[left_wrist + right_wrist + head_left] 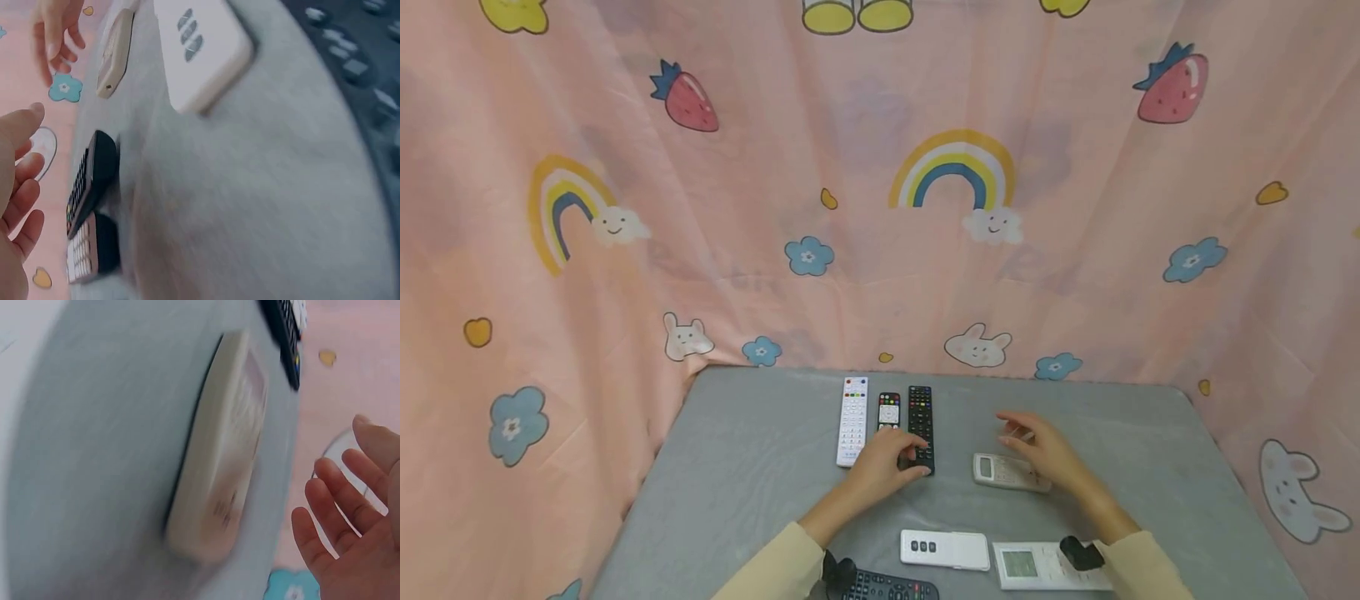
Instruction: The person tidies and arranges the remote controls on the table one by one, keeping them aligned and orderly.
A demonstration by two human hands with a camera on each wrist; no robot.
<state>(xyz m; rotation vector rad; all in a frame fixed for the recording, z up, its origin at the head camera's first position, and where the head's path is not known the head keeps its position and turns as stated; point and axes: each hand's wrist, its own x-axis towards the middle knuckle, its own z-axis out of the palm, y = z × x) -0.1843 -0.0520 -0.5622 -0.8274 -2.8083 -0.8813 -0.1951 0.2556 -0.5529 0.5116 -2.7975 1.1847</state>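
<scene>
My left hand (880, 467) hovers over the lower ends of a small black-and-white remote (889, 410) and a long black remote (920, 417). Its fingers are loosely bent and hold nothing, as the left wrist view shows. To its left lies a long white remote (852, 421). In the head view my right hand (1052, 454) is just above the right end of a beige air-conditioner remote (1003, 472). Seen from the right wrist, the fingers (337, 500) are spread and apart from that remote (219, 456).
Nearer to me on the grey tabletop (745, 467) lie a white three-button remote (955, 550), a white remote with a screen (1037, 567) partly under the right wrist, and a dark remote (891, 586) by the left sleeve. A pink patterned curtain (865, 300) hangs behind.
</scene>
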